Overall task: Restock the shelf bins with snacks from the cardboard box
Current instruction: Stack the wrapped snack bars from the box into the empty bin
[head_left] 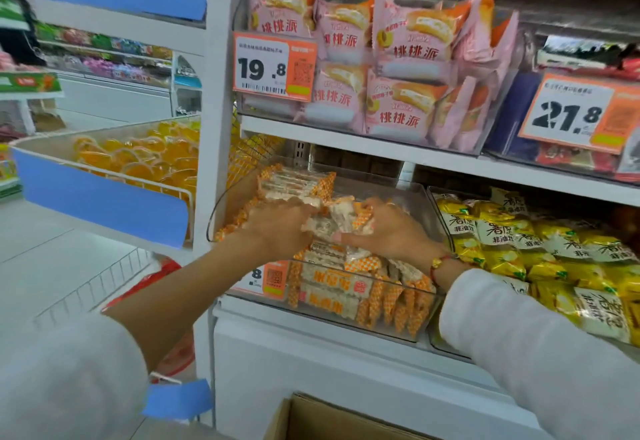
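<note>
Clear glossy plastic bin (408, 330) holds shiny orange-checked film-wrapped snack packs (332, 287); brown cardboard box (311, 420) matt; white painted metal shelf (363, 143) smooth; white sleeve (540, 346) soft cloth.

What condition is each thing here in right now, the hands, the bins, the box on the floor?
Left hand: grips orange-checked snack packs.
Right hand: grips the same packs.
Orange-checked snack bin: partly filled, packs piled inside.
Pink pie bin: full, packs upright.
Yellow snack bin: full.
Cardboard box: open at top.
</note>
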A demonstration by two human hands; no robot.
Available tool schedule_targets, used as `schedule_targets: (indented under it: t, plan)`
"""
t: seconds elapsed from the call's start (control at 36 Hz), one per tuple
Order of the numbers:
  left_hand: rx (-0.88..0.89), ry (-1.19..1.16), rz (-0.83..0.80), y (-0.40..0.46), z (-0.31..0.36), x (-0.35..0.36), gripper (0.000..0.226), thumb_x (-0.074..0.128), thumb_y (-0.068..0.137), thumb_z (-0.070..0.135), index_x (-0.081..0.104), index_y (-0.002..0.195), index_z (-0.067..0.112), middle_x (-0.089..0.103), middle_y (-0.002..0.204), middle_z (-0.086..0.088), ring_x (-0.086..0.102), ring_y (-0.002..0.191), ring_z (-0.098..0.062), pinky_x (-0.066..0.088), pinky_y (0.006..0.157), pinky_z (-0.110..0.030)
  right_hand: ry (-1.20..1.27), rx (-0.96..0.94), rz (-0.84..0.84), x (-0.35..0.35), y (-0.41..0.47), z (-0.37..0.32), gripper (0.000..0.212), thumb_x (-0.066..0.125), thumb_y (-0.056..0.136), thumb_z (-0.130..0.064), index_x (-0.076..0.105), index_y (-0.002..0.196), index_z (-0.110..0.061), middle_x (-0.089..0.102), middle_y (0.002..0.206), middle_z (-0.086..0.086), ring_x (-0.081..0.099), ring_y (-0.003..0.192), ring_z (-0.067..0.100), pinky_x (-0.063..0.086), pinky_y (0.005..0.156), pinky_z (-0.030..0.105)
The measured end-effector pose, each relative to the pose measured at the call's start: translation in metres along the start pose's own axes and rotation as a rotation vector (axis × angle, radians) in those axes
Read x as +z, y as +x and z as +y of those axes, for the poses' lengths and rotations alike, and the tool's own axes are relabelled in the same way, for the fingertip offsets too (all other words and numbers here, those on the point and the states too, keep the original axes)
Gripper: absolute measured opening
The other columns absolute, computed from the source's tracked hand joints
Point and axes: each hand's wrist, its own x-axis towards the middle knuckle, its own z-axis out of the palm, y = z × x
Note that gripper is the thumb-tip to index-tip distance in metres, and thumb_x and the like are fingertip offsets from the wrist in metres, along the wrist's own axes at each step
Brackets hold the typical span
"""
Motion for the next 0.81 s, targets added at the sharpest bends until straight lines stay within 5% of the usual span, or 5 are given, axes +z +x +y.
schedule_targets:
  t: [0.17, 0.33, 0.5, 0.69, 0.81]
  plan:
    - [0.046, 0.096, -0.054, 0.003, 0.001, -0.005, 0.058, 0.052, 0.094, 0.044, 0.035, 0.146, 0.023, 0.036, 0.138, -0.010, 0.033, 0.131, -0.029, 0.038, 0.104, -0.045, 0.137, 0.069, -0.374, -0.026, -0.016, 0.015, 0.099, 0.064, 0.084, -0.054, 0.008, 0.153, -0.011, 0.021, 0.157, 0.002, 0.025, 0.143, 0.021, 0.024, 0.111, 0.025]
    - [-0.011, 0.013, 0.083, -0.002, -0.006, -0.012, 0.050, 0.067, 0.085, 0.044, 0.052, 0.129, 0.028, 0.046, 0.136, 0.000, 0.043, 0.126, -0.023, 0.042, 0.099, -0.038, 0.000, 0.016, -0.199, -0.018, -0.024, 0.039, 0.016, 0.061, 0.090, -0.029, 0.061, 0.098, -0.014, 0.061, 0.087, 0.000, 0.059, 0.089, 0.022, 0.040, 0.062, 0.024]
    - [-0.202, 0.019, 0.202, -0.009, -0.026, -0.023, 0.049, 0.070, 0.084, 0.020, 0.051, 0.129, 0.025, 0.050, 0.137, -0.005, 0.053, 0.118, -0.029, 0.048, 0.085, -0.039, 0.251, -0.007, 0.272, -0.017, -0.021, 0.011, 0.020, 0.068, 0.084, -0.041, 0.067, 0.096, -0.025, 0.071, 0.088, -0.003, 0.066, 0.080, 0.016, 0.054, 0.072, 0.035]
    - [-0.210, -0.150, 0.139, -0.001, -0.035, -0.011, 0.045, 0.046, 0.087, 0.034, 0.057, 0.125, 0.014, 0.041, 0.146, -0.007, 0.048, 0.125, -0.030, 0.049, 0.094, -0.041, 0.118, 0.103, -0.148, 0.025, -0.015, -0.017, 0.074, 0.025, 0.097, -0.061, 0.011, 0.153, -0.015, 0.036, 0.150, 0.014, 0.038, 0.135, 0.033, 0.035, 0.108, 0.044]
    - [-0.141, -0.147, 0.145, -0.004, -0.043, -0.011, 0.028, 0.057, 0.095, 0.028, 0.061, 0.121, 0.018, 0.039, 0.149, -0.006, 0.054, 0.119, -0.030, 0.050, 0.090, -0.040, 0.101, -0.004, -0.092, 0.015, -0.025, -0.022, 0.058, 0.031, 0.103, -0.045, 0.021, 0.152, -0.015, 0.057, 0.132, 0.016, 0.057, 0.115, 0.031, 0.046, 0.095, 0.040]
